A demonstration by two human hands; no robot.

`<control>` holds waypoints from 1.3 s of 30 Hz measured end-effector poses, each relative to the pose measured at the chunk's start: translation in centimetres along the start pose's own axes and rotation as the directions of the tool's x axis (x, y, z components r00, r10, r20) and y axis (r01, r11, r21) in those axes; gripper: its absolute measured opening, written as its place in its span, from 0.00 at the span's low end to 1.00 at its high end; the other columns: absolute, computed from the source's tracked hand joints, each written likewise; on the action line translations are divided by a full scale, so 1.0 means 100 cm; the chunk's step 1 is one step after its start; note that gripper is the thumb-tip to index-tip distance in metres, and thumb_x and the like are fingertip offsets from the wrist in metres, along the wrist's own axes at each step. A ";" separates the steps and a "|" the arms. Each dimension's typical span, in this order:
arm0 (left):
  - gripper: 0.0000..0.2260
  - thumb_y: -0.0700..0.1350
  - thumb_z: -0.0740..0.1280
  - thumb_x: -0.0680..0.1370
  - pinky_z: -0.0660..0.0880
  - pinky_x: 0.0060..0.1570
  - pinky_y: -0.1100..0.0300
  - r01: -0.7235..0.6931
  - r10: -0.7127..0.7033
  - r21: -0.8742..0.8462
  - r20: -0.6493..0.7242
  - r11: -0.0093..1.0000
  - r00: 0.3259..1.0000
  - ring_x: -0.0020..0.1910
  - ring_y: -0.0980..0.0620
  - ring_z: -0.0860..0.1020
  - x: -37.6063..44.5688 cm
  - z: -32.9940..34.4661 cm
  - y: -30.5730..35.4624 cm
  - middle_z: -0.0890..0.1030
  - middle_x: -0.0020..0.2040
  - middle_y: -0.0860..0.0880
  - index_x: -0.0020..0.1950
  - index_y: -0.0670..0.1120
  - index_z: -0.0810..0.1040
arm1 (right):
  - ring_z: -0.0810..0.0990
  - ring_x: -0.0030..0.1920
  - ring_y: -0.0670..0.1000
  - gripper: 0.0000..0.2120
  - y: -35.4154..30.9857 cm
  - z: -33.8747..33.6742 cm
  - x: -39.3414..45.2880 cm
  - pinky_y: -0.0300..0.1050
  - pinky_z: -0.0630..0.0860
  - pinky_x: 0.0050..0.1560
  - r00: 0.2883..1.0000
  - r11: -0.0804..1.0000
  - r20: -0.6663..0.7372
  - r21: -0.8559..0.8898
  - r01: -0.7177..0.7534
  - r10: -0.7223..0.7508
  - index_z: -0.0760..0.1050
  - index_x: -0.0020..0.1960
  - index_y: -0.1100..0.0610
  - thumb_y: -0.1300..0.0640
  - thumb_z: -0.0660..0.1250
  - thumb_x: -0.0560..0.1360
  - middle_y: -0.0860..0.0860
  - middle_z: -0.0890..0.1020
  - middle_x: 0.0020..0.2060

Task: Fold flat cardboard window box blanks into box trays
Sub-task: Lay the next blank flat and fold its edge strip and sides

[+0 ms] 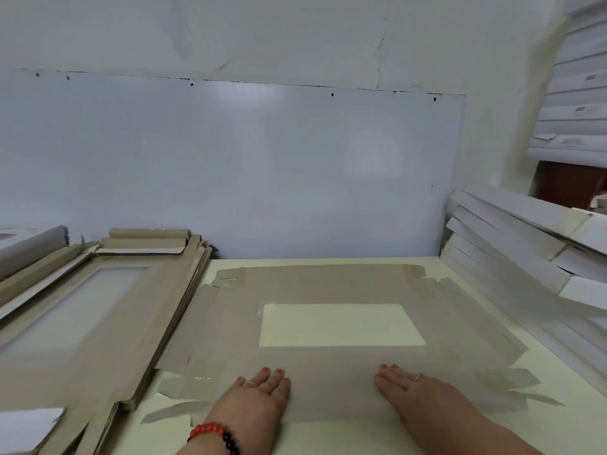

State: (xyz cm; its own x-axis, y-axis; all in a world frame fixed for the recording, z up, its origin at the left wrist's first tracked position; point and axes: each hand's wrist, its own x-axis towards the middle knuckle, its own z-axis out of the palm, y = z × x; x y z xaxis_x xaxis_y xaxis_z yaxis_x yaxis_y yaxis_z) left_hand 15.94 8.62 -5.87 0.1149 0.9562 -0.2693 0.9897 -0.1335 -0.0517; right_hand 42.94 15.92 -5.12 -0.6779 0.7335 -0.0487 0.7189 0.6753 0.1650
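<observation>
A flat grey-brown cardboard blank [328, 287] with a clear rectangular window [341, 325] lies spread on the pale table [551, 431] in front of me. Its flaps stick out at the corners and lie flat. My left hand [256, 399] rests palm down on the near panel of the blank, fingers straight. My right hand [417, 394] lies flat on the same panel further right, fingers straight too. Neither hand grips anything.
A pile of more flat window blanks [98, 320] sits at the left, overlapping the table edge. Stacked white folded boxes [525, 244] lean at the right. A white board [230, 165] stands against the wall behind the table.
</observation>
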 end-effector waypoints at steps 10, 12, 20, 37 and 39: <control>0.16 0.40 0.56 0.76 0.71 0.57 0.54 0.091 -0.082 0.122 -0.072 0.988 0.994 0.59 0.42 0.76 -0.016 -0.027 -0.021 0.78 0.59 0.45 0.61 0.51 0.74 | 0.73 0.64 0.49 0.23 0.041 0.000 0.001 0.43 0.70 0.60 0.997 0.997 0.051 0.032 -0.066 0.065 0.60 0.71 0.37 0.55 0.54 0.78 0.41 0.71 0.69; 0.15 0.39 0.56 0.77 0.72 0.56 0.52 0.089 -0.079 0.184 -0.059 0.979 0.995 0.58 0.40 0.76 -0.016 -0.029 -0.019 0.78 0.58 0.43 0.60 0.48 0.74 | 0.76 0.59 0.50 0.22 0.048 0.004 0.002 0.44 0.71 0.54 0.997 0.998 0.031 -0.027 -0.063 0.064 0.61 0.68 0.36 0.53 0.55 0.77 0.46 0.78 0.60; 0.15 0.40 0.54 0.80 0.69 0.60 0.47 -0.064 0.077 0.154 -0.083 0.986 0.994 0.62 0.39 0.73 0.007 -0.024 0.027 0.73 0.64 0.41 0.65 0.40 0.71 | 0.74 0.66 0.52 0.21 -0.015 0.005 0.031 0.47 0.72 0.63 0.994 0.995 -0.045 -0.024 0.094 -0.095 0.67 0.69 0.47 0.56 0.58 0.76 0.47 0.69 0.71; 0.15 0.42 0.57 0.74 0.72 0.58 0.54 0.119 -0.106 0.137 -0.100 0.983 0.989 0.59 0.44 0.76 -0.016 -0.020 -0.036 0.78 0.59 0.48 0.59 0.51 0.73 | 0.77 0.59 0.50 0.22 0.055 0.003 -0.004 0.42 0.72 0.54 0.977 0.975 0.033 -0.073 -0.208 0.211 0.64 0.69 0.39 0.55 0.55 0.77 0.45 0.79 0.60; 0.13 0.45 0.58 0.72 0.73 0.53 0.58 0.129 -0.122 0.088 -0.081 0.988 0.989 0.55 0.46 0.78 -0.021 -0.028 -0.051 0.80 0.51 0.49 0.55 0.53 0.74 | 0.78 0.56 0.47 0.24 0.077 -0.002 -0.010 0.40 0.70 0.48 0.965 0.963 0.057 -0.103 -0.249 0.256 0.65 0.67 0.35 0.53 0.57 0.74 0.43 0.80 0.55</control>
State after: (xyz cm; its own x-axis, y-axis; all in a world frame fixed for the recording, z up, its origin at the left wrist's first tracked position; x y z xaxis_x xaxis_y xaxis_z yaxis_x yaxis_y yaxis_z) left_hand 10.92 8.06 -2.34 -0.0001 0.9833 -0.1818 0.9848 -0.0315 -0.1708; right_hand 49.14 20.35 -3.63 -0.4618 0.8849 -0.0610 0.8451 0.4598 0.2726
